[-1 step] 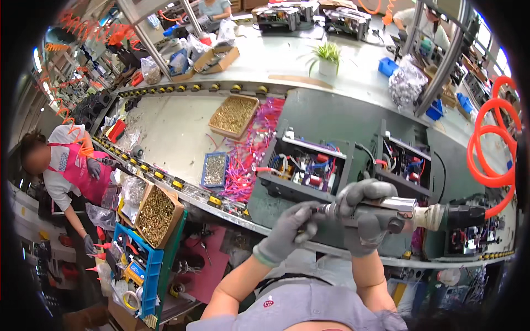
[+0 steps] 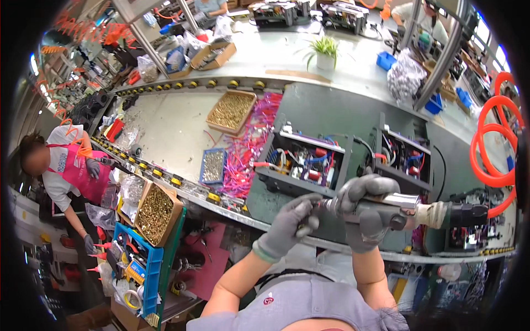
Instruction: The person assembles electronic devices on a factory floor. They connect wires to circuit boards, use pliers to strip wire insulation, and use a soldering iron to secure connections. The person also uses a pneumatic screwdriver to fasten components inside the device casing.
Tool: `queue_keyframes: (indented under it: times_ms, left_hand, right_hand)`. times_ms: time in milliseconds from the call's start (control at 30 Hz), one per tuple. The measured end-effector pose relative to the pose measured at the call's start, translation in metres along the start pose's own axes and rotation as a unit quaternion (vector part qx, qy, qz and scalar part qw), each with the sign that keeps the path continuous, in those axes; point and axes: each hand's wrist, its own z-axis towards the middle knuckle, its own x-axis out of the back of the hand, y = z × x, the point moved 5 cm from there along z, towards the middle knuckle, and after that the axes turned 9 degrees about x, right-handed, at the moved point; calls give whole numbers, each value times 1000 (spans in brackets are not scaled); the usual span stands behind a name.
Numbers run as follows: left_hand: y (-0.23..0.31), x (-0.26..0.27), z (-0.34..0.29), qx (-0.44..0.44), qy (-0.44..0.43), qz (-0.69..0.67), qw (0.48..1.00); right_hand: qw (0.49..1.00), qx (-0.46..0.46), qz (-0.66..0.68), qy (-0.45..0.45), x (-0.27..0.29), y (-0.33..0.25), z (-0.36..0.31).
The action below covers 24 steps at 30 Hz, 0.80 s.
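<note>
My right hand (image 2: 362, 193), in a grey work glove, is wrapped round a pistol-less, straight air screwdriver (image 2: 406, 203) held level with its tip to the left. My left hand (image 2: 280, 231), gloved too, is closed in a pinch at that tip; whatever small thing lies between its fingers is too small to make out. Just beyond my hands sits an open dark metal case (image 2: 299, 185) with coloured wires and circuit parts inside. A second such case (image 2: 409, 179) stands to its right, partly behind my right hand.
An orange coiled air hose (image 2: 479, 146) hangs at the right. Left of the cases lie pink and red wire pieces (image 2: 243, 165), a screw tray (image 2: 232, 112) and a blue tray (image 2: 213, 166). A person in a pink apron (image 2: 80, 168) works at far left, beside a screw box (image 2: 159, 216).
My left fingers have shifted slightly and loosened a little at the screwdriver's tip. The whole view has moved a touch; my right hand keeps its grip.
</note>
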Motion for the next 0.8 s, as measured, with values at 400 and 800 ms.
queue_keyframes:
  times_ms: [400,800]
  left_hand:
    - [-23,-6,17,27,-137,-182,973]
    - [-31,-28,30,51,-235,-307,921]
  right_hand:
    - [993,51,104,16,14,-12,-8]
    - [989,106,77,-70,21,-16,-11]
